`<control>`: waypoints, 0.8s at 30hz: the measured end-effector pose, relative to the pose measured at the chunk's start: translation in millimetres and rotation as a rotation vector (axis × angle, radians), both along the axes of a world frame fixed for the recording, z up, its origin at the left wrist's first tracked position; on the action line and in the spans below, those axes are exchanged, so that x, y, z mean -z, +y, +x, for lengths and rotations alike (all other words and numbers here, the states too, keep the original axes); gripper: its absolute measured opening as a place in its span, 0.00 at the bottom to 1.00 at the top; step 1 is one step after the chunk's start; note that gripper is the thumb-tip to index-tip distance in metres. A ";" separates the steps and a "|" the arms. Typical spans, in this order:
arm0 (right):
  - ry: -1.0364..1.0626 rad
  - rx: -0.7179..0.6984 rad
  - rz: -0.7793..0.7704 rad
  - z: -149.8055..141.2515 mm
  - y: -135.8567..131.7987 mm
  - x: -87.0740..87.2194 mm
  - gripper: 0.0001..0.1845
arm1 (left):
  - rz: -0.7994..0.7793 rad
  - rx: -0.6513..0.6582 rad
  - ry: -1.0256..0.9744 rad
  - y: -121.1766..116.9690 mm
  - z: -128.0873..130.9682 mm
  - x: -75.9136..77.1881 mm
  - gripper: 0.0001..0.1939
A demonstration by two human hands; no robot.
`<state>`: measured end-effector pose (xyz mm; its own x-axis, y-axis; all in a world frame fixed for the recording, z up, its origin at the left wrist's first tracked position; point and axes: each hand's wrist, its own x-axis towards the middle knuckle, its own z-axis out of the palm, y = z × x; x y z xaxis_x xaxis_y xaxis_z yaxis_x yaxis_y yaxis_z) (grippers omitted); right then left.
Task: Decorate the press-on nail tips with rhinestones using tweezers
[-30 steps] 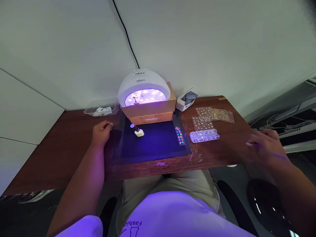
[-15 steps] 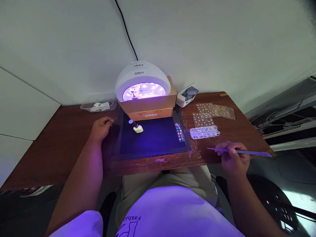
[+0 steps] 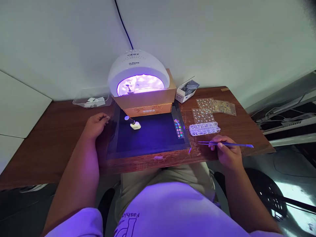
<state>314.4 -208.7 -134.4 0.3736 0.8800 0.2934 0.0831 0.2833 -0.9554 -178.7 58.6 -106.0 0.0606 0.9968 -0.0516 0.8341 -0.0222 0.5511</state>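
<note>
My right hand (image 3: 228, 152) grips a pair of tweezers (image 3: 237, 144) near the front edge of the table, their tips pointing left. Just beyond it lies a clear case of small gems (image 3: 204, 128). On the left, my left hand (image 3: 95, 124) rests on the table beside the black mat, fingers curled and pinched; whether something tiny is between them is hard to make out. A small polish bottle (image 3: 135, 125) with a dark cap leans on the mat (image 3: 153, 141). A strip of colourful star stickers (image 3: 178, 128) lies at the mat's right.
A lit white nail lamp (image 3: 138, 65) stands on a cardboard box (image 3: 148, 102), a small stand inside it. A clear tray (image 3: 92, 100) with white pieces sits back left. To the right are a white box of packets (image 3: 185, 92) and sticker sheets (image 3: 203, 115).
My right hand has come in leftward from the table's right side and over the front edge, with the tweezers now plainly seen. My left hand stays beside the mat; the view has shifted slightly.
</note>
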 end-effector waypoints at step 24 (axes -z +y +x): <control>-0.451 0.284 -0.095 -9.1 3.4 2.8 0.10 | 0.037 -0.031 -0.001 3.6 2.9 2.2 0.14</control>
<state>305.3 -205.2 -137.2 0.4561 0.7931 0.4036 0.5517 0.1038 -0.8275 -175.8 62.2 -108.1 0.0298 0.9995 -0.0144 0.8344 -0.0169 0.5509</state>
